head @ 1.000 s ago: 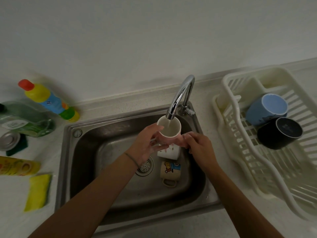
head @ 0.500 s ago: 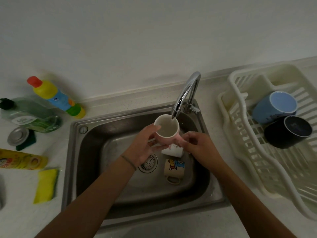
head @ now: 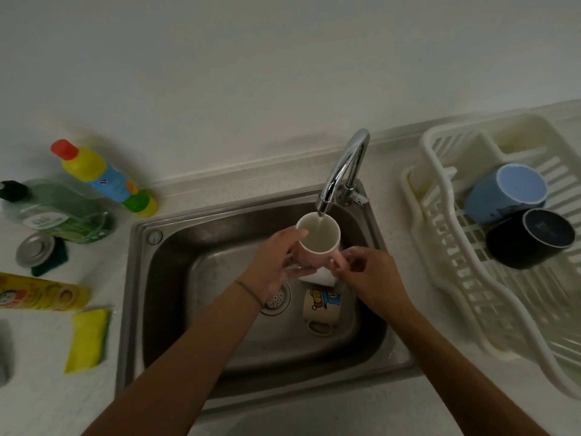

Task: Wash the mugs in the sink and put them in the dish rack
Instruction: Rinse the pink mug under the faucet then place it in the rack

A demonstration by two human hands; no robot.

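— Where is the mug you are washing?

— You hold the pink mug (head: 317, 247) upright over the sink (head: 201, 247), right under the spout of the chrome faucet (head: 342, 171). Water runs from the spout into its white inside.

— And your hands?

— Your left hand (head: 276, 265) wraps the mug's left side, thumb up at the rim and fingers curled below. Your right hand (head: 371, 275) pinches the pink handle on the mug's right side.

— What else lies in the basin?

— A cream cartoon mug (head: 320, 306) lies on the sink floor with its handle toward you, just right of the drain strainer (head: 276, 300). A white mug (head: 317, 276) shows partly beneath the pink one; how it lies you cannot tell.

— The rack?

— The white dish rack (head: 446, 247) stands on the tabletop (head: 37, 388) to the right of the sink. A light blue mug (head: 506, 193) and a black mug (head: 531, 239) lie on their sides in it, touching.

— Left of the sink?

— A yellow bottle with a red cap (head: 103, 177), a green dish soap bottle (head: 59, 215), a metal sink plug (head: 36, 250), a yellow tube (head: 41, 292) and a yellow sponge (head: 86, 339).
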